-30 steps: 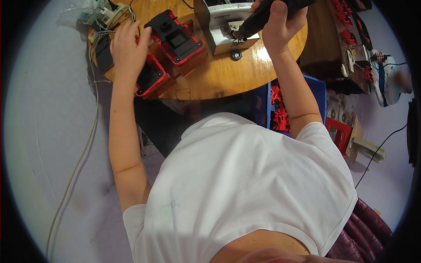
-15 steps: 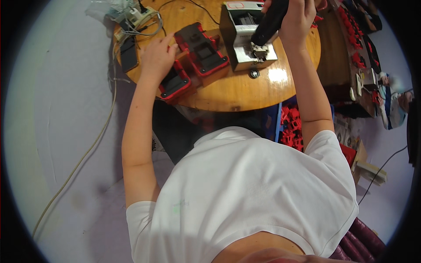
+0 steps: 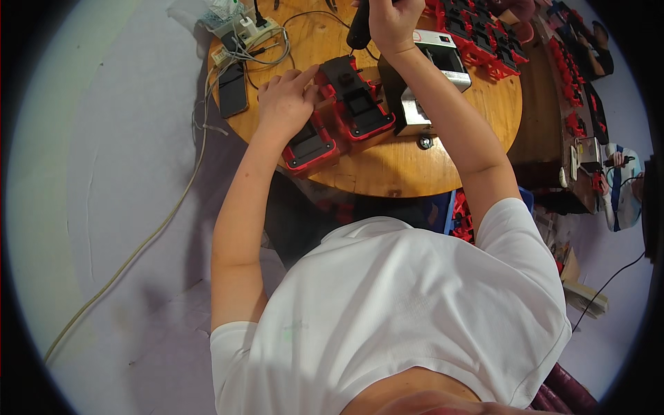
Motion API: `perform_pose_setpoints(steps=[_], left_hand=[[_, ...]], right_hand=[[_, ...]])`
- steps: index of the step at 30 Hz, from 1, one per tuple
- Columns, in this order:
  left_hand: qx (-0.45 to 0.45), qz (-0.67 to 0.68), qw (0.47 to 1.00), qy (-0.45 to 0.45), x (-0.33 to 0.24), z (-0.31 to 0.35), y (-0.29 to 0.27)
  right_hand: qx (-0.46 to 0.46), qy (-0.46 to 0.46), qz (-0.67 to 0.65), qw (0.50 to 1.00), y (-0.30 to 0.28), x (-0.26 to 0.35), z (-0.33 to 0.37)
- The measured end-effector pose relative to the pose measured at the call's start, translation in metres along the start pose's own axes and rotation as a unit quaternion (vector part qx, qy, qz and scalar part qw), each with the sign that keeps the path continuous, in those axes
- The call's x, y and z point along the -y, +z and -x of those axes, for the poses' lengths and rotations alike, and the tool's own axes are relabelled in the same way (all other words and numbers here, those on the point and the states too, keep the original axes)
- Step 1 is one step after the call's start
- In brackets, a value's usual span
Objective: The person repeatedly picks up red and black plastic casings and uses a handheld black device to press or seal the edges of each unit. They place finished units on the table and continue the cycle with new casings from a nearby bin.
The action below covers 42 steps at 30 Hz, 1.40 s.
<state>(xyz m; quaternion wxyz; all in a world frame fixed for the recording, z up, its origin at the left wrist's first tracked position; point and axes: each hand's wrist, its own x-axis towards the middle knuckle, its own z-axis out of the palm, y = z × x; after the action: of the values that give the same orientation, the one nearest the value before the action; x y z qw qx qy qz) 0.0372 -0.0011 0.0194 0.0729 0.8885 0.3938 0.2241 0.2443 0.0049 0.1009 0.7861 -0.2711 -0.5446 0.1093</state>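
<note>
My right hand (image 3: 395,26) grips a black electric screwdriver (image 3: 359,29) by its body. The tool's thin bit points down at the far end of a red-and-black plastic housing (image 3: 354,88) on the round wooden table. My left hand (image 3: 286,104) lies with fingers spread at the left side of this housing, fingertips against its edge. A second, lower red-and-black section (image 3: 309,147) sits nearer to me under the left wrist; whether the two sections are joined I cannot tell. To the right, a silver-and-black metal machine (image 3: 453,61) is partly hidden by my right forearm.
Several red-and-black housings (image 3: 477,28) stand at the table's far right. A phone (image 3: 233,90) and a power strip with tangled cables (image 3: 245,38) lie on the left. A small round metal part (image 3: 425,142) rests near the front edge. Other people work at the right.
My right hand has carried the screwdriver left from above the metal machine to the far end of the housing. My left hand stays at the housing. The whole view has shifted slightly.
</note>
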Motion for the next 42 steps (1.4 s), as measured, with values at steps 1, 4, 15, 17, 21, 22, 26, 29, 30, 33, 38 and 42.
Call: perform_pose_setpoints(steps=[1,4,15,17,21,22,26,29,30,33,38,42], left_hand=[[0.001,0.003,1.0,-0.001,0.0,0.0,0.0],[0.004,-0.013,1.0,0.001,0.0,0.0,0.001],[-0.006,-0.016,1.0,0.017,0.001,-0.005,0.004],[-0.001,-0.019,0.999,0.03,0.003,-0.005,0.005],[-0.002,0.018,1.0,0.023,0.015,0.004,0.008],[-0.01,0.01,1.0,0.026,0.015,0.001,0.011],[-0.01,0.019,0.999,0.032,0.012,-0.005,0.013],[-0.014,0.009,0.999,0.037,0.01,-0.004,0.01],[-0.012,0.015,0.999,0.031,0.013,-0.004,0.011],[-0.011,0.019,1.0,0.022,0.013,-0.003,0.011],[-0.008,0.018,0.999,0.027,0.014,-0.003,0.011],[-0.009,0.012,1.0,0.015,0.014,-0.003,0.012]], right_hand=[[0.002,0.008,0.002,1.0,0.0,-0.001,0.001],[0.002,-0.016,0.051,0.999,0.001,-0.007,-0.002],[0.081,-0.081,0.098,0.989,0.01,-0.003,0.004],[0.044,-0.042,0.046,0.997,-0.006,0.005,0.007],[0.015,0.011,0.034,0.999,-0.051,0.081,0.006],[-0.001,0.086,0.087,0.992,-0.056,0.112,0.012],[-0.002,-0.01,0.138,0.99,-0.111,0.107,0.046],[-0.03,-0.018,0.144,0.989,-0.118,0.103,0.062],[-0.04,-0.012,0.142,0.989,-0.118,0.102,0.066],[-0.031,-0.01,0.142,0.989,-0.122,0.097,0.072],[-0.035,-0.026,0.153,0.987,-0.112,0.097,0.074],[0.001,0.116,0.189,0.975,-0.105,0.103,0.053]])
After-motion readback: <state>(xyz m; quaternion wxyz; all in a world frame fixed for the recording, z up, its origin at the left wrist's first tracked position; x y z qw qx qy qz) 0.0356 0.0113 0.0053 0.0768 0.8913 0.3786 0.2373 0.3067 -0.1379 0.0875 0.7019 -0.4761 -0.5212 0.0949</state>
